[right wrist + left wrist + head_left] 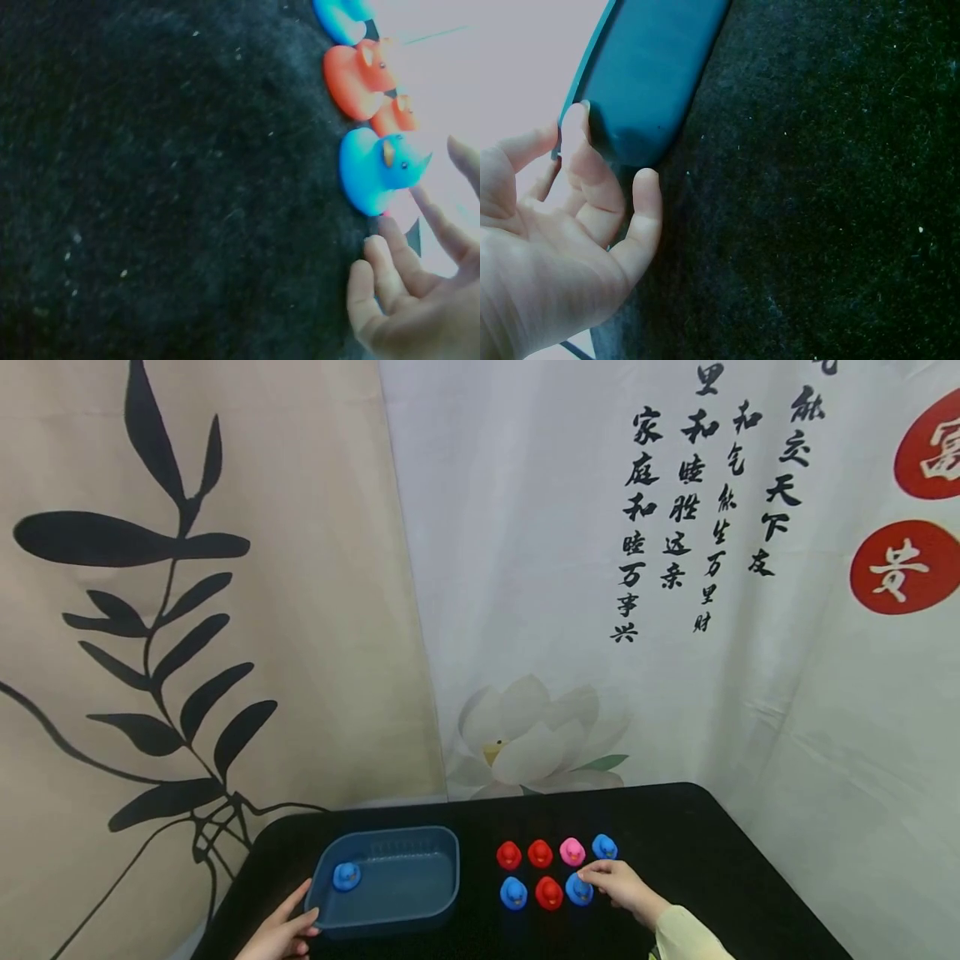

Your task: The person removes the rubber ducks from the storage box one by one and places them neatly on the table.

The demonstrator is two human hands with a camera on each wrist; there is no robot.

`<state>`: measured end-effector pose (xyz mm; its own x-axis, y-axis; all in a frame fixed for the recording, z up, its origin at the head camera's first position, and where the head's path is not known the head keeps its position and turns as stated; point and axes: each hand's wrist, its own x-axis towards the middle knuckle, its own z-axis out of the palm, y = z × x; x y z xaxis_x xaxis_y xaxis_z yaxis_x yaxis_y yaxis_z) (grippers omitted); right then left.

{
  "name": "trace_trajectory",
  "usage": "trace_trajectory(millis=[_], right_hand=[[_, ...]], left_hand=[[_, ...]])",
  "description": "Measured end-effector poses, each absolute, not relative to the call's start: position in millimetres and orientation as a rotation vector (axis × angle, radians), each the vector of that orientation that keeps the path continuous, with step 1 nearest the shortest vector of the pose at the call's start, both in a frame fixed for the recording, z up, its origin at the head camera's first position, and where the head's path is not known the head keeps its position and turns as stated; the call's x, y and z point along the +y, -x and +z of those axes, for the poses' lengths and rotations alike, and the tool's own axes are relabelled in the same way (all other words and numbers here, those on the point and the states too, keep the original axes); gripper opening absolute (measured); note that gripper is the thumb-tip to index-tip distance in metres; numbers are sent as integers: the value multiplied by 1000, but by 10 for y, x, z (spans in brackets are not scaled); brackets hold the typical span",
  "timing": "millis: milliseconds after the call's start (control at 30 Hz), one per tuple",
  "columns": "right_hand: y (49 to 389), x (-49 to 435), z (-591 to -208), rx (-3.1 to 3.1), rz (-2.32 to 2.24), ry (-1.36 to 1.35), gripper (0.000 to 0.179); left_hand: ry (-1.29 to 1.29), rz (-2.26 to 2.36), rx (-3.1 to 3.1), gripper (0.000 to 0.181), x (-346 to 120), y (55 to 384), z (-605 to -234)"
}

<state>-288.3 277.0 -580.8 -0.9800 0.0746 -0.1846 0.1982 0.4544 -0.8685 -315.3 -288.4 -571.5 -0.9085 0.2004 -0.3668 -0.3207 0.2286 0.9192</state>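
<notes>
A blue tray (405, 917) stands on the black table, with a blue rubber duck (347, 877) inside near its left end. At the tray's left end, my left hand (279, 933) holds the rim, the thumb against it and a bent finger on the outer wall. My right hand (622, 887) is at the right-hand blue rubber duck (579, 890) of the front row. In the right wrist view its thumb and forefinger stand spread about that duck's head (403, 161), with a gap on the thumb side.
Left of it in the front row sit a red duck (549, 893) and another blue duck (513, 893). Behind are two red ducks, the left one (508, 856) at the row's end, a pink duck (572, 852) and a blue duck (604, 847). A printed curtain (525, 568) hangs behind the table.
</notes>
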Motion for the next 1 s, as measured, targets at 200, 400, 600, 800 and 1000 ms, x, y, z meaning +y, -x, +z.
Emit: trace_trajectory(millis=[200, 400, 600, 800, 1000], right_hand=[[2931, 2707, -5656, 2581, -1652, -280, 36], [3067, 2461, -5461, 2509, -1740, -99, 42], [3257, 2053, -5293, 2443, -1807, 86, 36], [3386, 1561, -5216, 2391, -1826, 227, 33], [3517, 1153, -5190, 2391, -1750, 322, 30]], left_hand=[[71, 1736, 2129, 72, -2882, 3159, -5758], [79, 1747, 2117, 72, -2905, 3166, -5761], [87, 1759, 2108, 77, -2948, 3147, -5771], [138, 1753, 2129, 78, -2958, 3095, -5751], [134, 1795, 2110, 75, -2907, 3074, -5746]])
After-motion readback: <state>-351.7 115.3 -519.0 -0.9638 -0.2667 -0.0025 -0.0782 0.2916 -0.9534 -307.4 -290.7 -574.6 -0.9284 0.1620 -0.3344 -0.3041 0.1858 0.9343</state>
